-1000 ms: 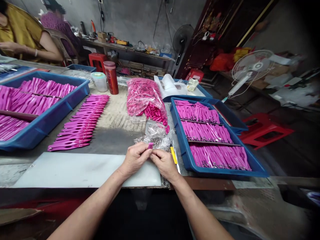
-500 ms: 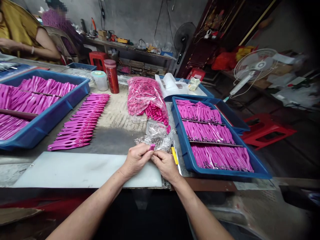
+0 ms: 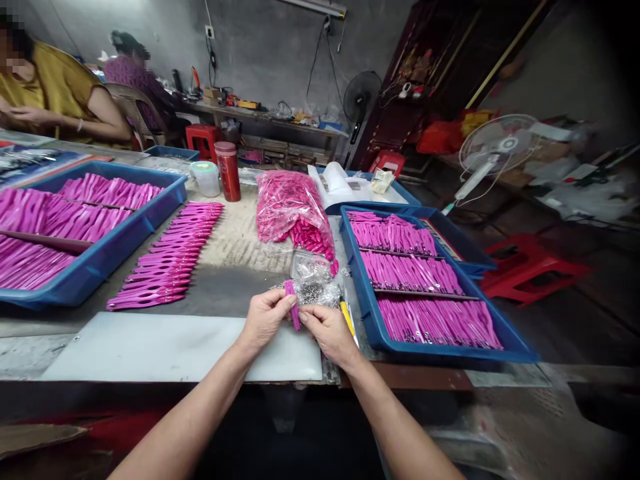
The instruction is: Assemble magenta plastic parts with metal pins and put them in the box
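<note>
Head view, pink piece (image 3: pixel 295 318): between my hands, over the surface (image 3: pixel 220 287).
Left hand (image 3: pixel 264 320): fingers pinch it.
Right hand (image 3: pixel 329 331): fingers at its near end; I can't tell if gripping.
Handling: I'd guess light, stiff, slick; hold mid-length.

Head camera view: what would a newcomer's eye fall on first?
Probably the rows of bright pink pieces in the left blue tray and right blue tray. Between them, a clear bag of deeper pink parts lies on the table. At front center, the left hand pinches a slim pink strip, the right hand close beside it.
</note>
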Motion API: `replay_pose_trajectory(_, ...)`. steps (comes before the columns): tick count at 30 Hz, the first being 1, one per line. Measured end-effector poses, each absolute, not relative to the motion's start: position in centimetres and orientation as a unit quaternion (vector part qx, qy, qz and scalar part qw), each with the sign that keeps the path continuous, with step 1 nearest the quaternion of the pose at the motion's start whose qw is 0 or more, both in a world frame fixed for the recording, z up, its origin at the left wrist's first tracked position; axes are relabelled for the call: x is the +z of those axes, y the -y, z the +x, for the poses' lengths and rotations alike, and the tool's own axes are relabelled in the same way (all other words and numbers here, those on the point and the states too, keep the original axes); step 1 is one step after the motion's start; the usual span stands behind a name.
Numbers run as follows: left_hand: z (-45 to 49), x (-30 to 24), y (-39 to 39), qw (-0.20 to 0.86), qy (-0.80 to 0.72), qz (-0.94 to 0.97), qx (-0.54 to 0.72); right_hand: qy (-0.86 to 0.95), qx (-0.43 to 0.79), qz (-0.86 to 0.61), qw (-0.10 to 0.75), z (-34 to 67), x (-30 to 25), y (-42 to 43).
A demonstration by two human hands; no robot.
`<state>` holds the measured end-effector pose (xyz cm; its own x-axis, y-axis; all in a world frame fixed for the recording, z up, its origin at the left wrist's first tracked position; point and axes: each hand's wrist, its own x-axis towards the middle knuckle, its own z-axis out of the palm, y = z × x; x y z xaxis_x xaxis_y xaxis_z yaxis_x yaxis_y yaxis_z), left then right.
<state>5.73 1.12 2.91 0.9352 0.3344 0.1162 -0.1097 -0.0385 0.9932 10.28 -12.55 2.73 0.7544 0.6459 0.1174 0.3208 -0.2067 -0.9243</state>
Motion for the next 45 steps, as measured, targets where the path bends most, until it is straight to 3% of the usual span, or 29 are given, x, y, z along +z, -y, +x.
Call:
replay_pose_trajectory(6,5.8,3.2,-0.8,0.746,-0.113,0.646,0.117,0.266,0.221,-0.721,0.6,10.2,2.9,12.7)
replay_pose_trajectory(16,5.5,3.2,-0.7,0.771,-0.137,0.616,0.084,0.216,0.233,-0.71,0.628,10.2,2.9,13.1)
replay_pose_trajectory(22,3.6,4.4,-0.4,0.672,-0.023,0.74,0.01,0.273,0.203,-0.732,0.59,9.9,3.7,14.5)
replay_pose_trajectory(27,2.3,4.9,0.0,0.588,0.066,0.802,-0.08,0.375,0.188,-0.763,0.491,9.6,5.2,15.5)
replay_pose_trajectory(31,2.0,4.9,0.2,0.586,0.087,0.796,-0.12,0.438,0.174,-0.774,0.422,9.4,5.7,15.9)
replay_pose_trajectory(37,2.3,4.3,0.5,0.648,0.076,0.743,-0.148,0.421,0.121,-0.794,0.422,9.0,5.5,15.7)
replay_pose_trajectory(41,2.3,3.8,1.1,0.661,0.028,0.739,-0.128,0.358,0.1,-0.817,0.44,8.8,5.1,15.4)
replay_pose_trajectory(45,2.3,3.6,2.3,0.615,-0.003,0.788,-0.001,0.274,0.086,-0.827,0.483,8.8,4.3,15.0)
